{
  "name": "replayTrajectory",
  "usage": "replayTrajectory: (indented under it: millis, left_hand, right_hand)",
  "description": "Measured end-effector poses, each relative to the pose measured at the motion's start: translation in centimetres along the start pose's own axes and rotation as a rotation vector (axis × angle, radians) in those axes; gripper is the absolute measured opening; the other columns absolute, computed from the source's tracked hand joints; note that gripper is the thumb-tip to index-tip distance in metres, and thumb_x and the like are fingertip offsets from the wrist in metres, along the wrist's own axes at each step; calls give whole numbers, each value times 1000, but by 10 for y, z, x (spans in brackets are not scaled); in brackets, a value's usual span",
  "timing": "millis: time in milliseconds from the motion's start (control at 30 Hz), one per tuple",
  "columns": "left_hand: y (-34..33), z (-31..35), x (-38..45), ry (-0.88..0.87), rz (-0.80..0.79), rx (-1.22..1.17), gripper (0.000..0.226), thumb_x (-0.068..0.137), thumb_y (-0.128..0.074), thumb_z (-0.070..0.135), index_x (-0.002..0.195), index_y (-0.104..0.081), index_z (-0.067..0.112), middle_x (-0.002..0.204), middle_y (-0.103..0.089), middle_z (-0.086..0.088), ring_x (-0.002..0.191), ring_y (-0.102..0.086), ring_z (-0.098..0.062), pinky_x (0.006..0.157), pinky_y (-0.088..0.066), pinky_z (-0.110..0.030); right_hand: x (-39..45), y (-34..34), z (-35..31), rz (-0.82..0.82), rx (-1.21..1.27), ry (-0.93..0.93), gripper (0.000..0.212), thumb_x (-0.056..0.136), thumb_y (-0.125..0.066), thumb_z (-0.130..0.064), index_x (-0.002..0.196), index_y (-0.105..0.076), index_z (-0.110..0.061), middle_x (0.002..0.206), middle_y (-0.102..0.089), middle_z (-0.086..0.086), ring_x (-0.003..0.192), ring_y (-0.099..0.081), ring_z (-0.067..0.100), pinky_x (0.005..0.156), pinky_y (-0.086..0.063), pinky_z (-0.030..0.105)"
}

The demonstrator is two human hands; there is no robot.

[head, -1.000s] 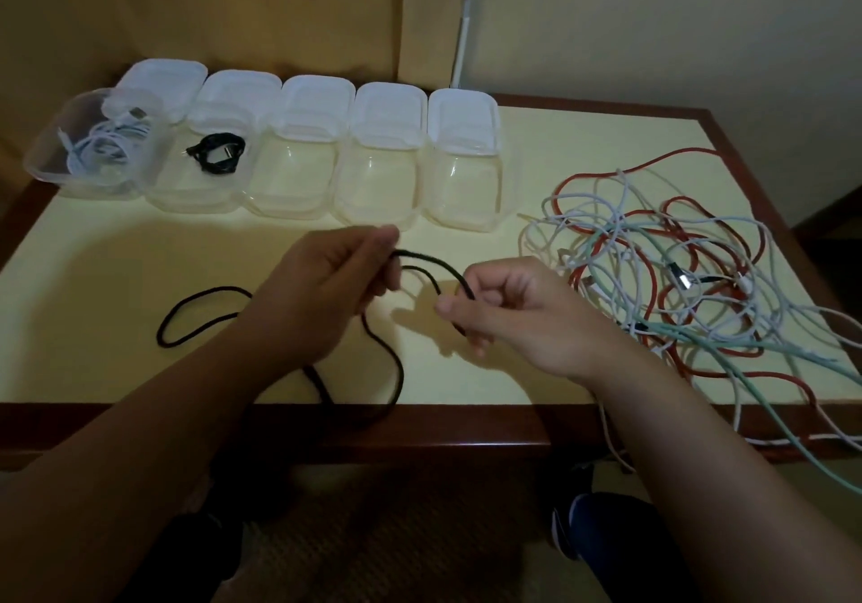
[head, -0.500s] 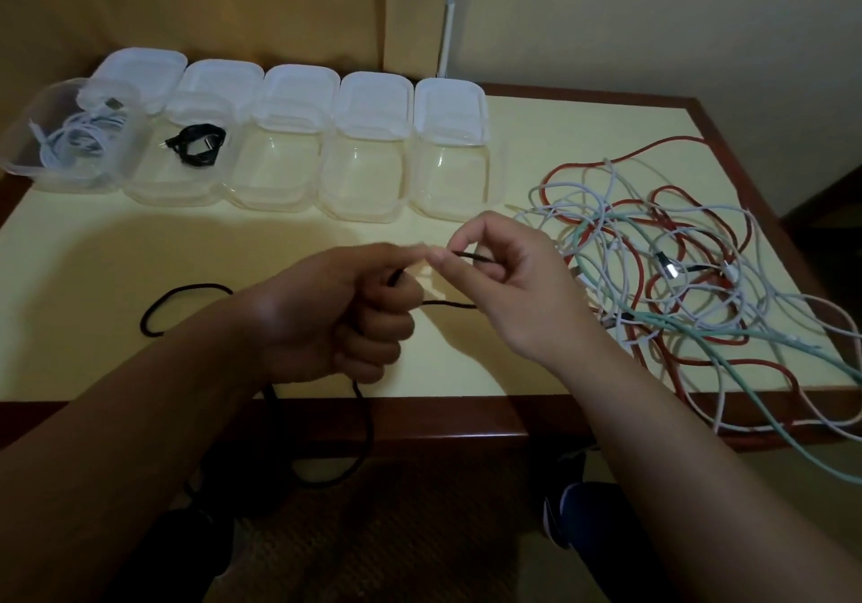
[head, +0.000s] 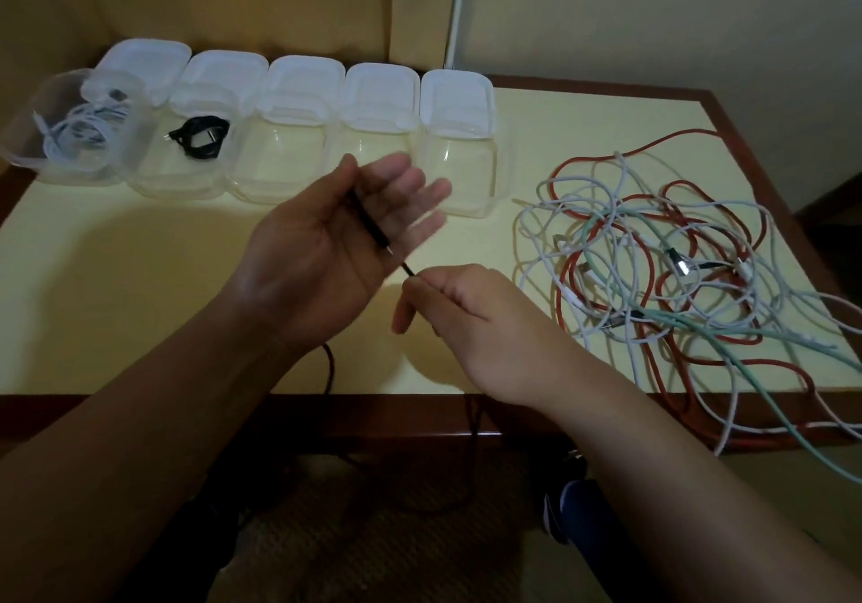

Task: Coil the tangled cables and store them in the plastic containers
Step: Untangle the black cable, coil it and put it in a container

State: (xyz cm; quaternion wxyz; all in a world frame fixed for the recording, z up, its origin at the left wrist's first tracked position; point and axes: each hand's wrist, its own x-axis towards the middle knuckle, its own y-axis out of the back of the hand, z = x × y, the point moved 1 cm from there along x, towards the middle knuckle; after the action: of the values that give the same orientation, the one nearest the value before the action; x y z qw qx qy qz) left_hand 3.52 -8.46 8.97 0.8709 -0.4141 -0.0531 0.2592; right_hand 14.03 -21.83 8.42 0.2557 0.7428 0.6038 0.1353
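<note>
left hand (head: 336, 248): palm up, fingers spread, black cable (head: 371, 224) lying across it
right hand (head: 459, 308): fingers pinching that cable just beside the left palm

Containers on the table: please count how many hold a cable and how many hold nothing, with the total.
Holding a white cable: 1 container
Holding a black cable: 1 container
Holding nothing: 3 containers
Total: 5

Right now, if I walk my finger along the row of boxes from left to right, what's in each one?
Tilted container with a white coiled cable → container with a black coiled cable → three see-through containers with nothing visible inside → past the row, the tangled cable pile.
</note>
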Motion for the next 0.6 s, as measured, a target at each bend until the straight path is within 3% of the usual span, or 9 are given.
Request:
replayTrajectory:
  millis: [67, 133, 200, 267, 333, 400, 500, 600]
  left_hand:
    - [7, 2, 5, -79, 56, 144, 48, 111, -28, 33, 114, -69, 8, 111, -76, -6, 125, -65, -24, 106, -52, -37]
    - [16, 5, 6, -190, 135, 553, 44, 112, -27, 33, 124, -66, 16, 119, -75, 1, 126, -63, -14, 108, -47, -31]
    - [17, 6, 1, -293, 111, 1121, 38, 112, -33, 31, 124, -68, 25, 117, -75, 12, 122, -62, -1, 104, -46, -24]
    - [20, 2, -4, -204, -41, 1338, 38, 111, -37, 29, 113, -74, 22, 98, -76, 11, 101, -66, 4, 89, -49, -22]
    - [20, -3, -6, -59, -177, 1306, 47, 110, -38, 33, 86, -74, 14, 74, -68, -3, 73, -62, -8, 72, -45, -26]
    - [15, -7, -6, 66, -237, 1152, 58, 109, -35, 40, 67, -67, 16, 58, -54, -7, 59, -53, -21, 65, -43, -26]
    - [6, -13, -9, 349, -309, 787, 72, 104, -24, 57, 67, -65, 10, 52, -23, -2, 48, -29, -21, 55, -37, -28]
    - [-3, -16, -14, 499, -449, 542, 54, 100, -35, 51, 70, -55, 10, 55, -20, 4, 48, -21, -15, 49, -28, -25]
  right_hand:
    - [-7, -1, -3, -1, -69, 19, 42, 111, -45, -33, 82, -73, -21, 49, -47, -7, 44, -46, 8, 49, -32, 23]
    - [-13, -2, -6, 17, -120, 65, 40, 110, -46, -32, 79, -70, -21, 51, -50, -5, 46, -50, 12, 47, -33, 26]
    - [-17, -1, -9, 45, -161, 137, 35, 109, -44, -29, 84, -66, -19, 55, -50, -6, 50, -51, 14, 50, -37, 34]
    - [-19, 1, -12, 88, -215, 215, 29, 110, -40, -28, 93, -62, -19, 62, -51, -9, 55, -51, 12, 54, -39, 36]
    - [-20, 4, -11, 139, -252, 272, 27, 111, -37, -30, 100, -59, -20, 71, -56, -10, 59, -52, 11, 56, -41, 36]
    - [-19, 9, -7, 209, -257, 287, 27, 112, -36, -31, 103, -59, -20, 74, -58, -13, 60, -54, 9, 56, -41, 32]
    - [-16, 17, 2, 322, -195, 267, 23, 113, -43, -25, 103, -63, -18, 65, -54, -17, 57, -53, 8, 56, -31, 18]
    - [-12, 20, 10, 352, -110, 232, 21, 113, -47, -26, 102, -63, -19, 62, -54, -3, 57, -52, 19, 54, -38, 31]
